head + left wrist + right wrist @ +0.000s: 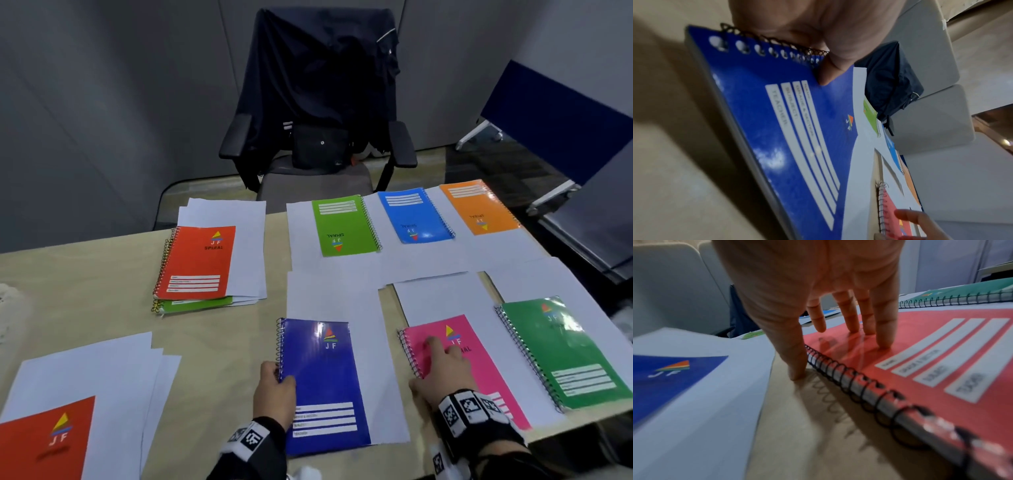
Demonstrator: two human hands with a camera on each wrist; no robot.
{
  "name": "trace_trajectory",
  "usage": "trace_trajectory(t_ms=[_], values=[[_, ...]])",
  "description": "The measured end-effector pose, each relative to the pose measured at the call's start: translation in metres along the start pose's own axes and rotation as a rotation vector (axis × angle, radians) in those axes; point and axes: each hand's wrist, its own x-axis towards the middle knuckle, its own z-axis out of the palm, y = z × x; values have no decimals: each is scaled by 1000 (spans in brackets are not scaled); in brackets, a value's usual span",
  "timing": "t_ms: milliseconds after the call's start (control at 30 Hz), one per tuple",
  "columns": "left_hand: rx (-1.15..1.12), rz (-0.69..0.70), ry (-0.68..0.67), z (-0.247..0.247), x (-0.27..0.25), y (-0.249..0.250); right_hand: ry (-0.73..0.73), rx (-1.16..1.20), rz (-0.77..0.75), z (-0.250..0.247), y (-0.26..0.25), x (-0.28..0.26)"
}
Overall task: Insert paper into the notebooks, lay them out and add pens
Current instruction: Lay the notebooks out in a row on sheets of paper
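Note:
A dark blue spiral notebook [322, 383] [777, 129] lies closed on a white sheet [329, 294] at the table's near middle. My left hand [279, 377] [824, 69] grips its spiral edge, thumb on the cover. To its right a pink notebook [493, 380] [920, 340] lies on another sheet [442, 298]. My right hand [442, 366] [838, 321] presses straight fingers on the pink cover, and its thumb touches the table beside the spiral. A dark green notebook [561, 349] lies at the near right.
Lime [344, 226], light blue [416, 214] and orange [479, 207] notebooks lie on paper along the far edge. A red-orange notebook [197, 262] tops a stack at the left. A red notebook [48, 442] lies on loose sheets [89, 370]. A draped office chair [318, 102] stands behind the table [85, 291].

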Motion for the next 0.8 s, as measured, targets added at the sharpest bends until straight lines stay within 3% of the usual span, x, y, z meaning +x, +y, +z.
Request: trace_trajectory(t_ms=[267, 500, 800], values=[[147, -19, -58, 8, -30, -10, -8, -2, -26, -1, 5, 0], [145, -26, -112, 22, -45, -7, -22, -24, -8, 1, 11, -3], [237, 26, -160, 32, -37, -1, -50, 69, 36, -1, 7, -2]])
